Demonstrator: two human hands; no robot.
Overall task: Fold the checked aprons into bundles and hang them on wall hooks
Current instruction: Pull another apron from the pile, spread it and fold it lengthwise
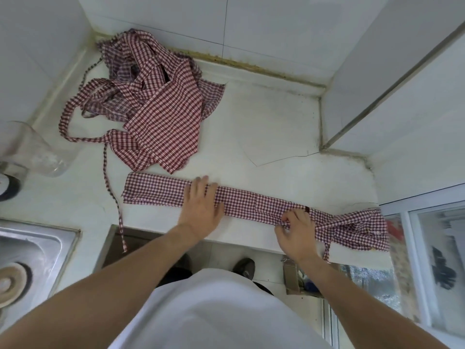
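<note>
At the far left a steel sink (32, 245) is set into the white counter (271, 127), with a clear plastic jug (37, 149) lying just behind it. Further right, a heap (151, 96) of red-and-white checked aprons is piled in the back corner against the tiled wall (264, 28); one thin tie (113, 195) from it trails forward and hangs over the counter's front edge. Just in front of the heap, a single apron (251, 202) has been folded into a long narrow strip laid along the front of the counter. The left hand (201, 202) is pressed flat on the strip's middle-left part, fingers straight and spread, holding nothing. The right hand (297, 230) is placed further along, with the fingertips curled and a bunch of the cloth pinched at the strip's near edge. Beyond that hand, the strip's right end is seen gathered into a crumpled mass with a short strap hanging off the edge. At the far right a glass-fronted cabinet (432, 260) is seen below the counter level.
</note>
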